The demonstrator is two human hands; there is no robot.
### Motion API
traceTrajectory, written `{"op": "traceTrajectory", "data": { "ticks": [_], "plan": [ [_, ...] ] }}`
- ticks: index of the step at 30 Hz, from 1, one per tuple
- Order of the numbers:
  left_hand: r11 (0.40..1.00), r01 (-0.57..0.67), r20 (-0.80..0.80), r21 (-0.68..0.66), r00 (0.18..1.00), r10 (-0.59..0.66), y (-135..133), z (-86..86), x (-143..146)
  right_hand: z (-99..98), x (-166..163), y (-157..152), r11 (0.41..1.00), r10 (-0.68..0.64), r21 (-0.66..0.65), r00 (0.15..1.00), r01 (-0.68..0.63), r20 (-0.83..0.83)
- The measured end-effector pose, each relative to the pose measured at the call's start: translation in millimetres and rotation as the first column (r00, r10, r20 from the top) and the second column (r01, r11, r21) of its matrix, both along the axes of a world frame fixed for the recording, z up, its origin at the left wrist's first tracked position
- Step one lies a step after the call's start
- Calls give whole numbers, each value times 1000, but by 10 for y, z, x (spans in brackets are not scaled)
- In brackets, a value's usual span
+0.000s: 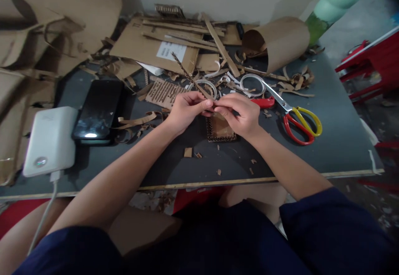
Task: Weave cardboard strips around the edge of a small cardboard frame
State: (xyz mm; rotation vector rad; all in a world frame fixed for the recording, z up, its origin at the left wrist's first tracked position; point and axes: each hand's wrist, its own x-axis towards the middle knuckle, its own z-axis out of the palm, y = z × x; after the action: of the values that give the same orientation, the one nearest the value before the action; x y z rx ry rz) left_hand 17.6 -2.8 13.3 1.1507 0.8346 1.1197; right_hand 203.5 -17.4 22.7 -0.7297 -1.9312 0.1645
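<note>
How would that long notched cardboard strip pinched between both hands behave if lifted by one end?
The notched cardboard strip looks thin and narrow, so probably light and bendy. Its notched edge may crease or tear easily. Left hand and right hand both pinch its near end.

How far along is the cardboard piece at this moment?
Done: the small cardboard panel already has notched strip along its edges. In hand: left hand and right hand pinch a notched strip at its top edge. Left: that strip's long end sticks out loose.
</note>
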Motion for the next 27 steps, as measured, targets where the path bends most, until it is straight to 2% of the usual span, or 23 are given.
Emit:
{"op": "traceTrajectory", "data": {
  "ticks": [6,11,13,16,18,20,22,24,26,27],
  "plan": [
    [995,83,-23,-56,996,-85,-30,47,-2,7,10,33,985,79,-146,993,-91,-85],
    [992,117,-8,-37,993,-117,-11,38,-23,-46,-9,32,1000,26,-4,1000,-26,2],
    [992,119,-28,-30,992,-120,-3,31,-33,-70,-27,31,1000,14,5,1000,-14,4],
    [990,138,-55,-23,989,-139,-3,34,-42,-72,-50,24,998,30,-49,999,-31,-13],
    [986,169,-56,-15,984,-169,-8,44,-47,-51,-56,17,984,71,-157,995,-81,-67],
    [980,201,-50,-7,978,-201,-13,58,-55,-24,-52,15,911,159,-350,969,-217,-187],
    [972,234,-50,0,971,-234,-16,71,-66,-3,-40,23,757,242,-524,913,-390,-330],
    [964,265,-59,5,963,-264,-16,79,-77,11,-25,33,614,286,-612,863,-499,-417],
    [959,282,-76,4,957,-281,-13,76,-84,21,-18,34,548,297,-649,848,-528,-439],
    [960,279,-84,0,957,-278,-10,71,-84,24,-18,29,549,289,-652,851,-523,-439]
  ]
}}
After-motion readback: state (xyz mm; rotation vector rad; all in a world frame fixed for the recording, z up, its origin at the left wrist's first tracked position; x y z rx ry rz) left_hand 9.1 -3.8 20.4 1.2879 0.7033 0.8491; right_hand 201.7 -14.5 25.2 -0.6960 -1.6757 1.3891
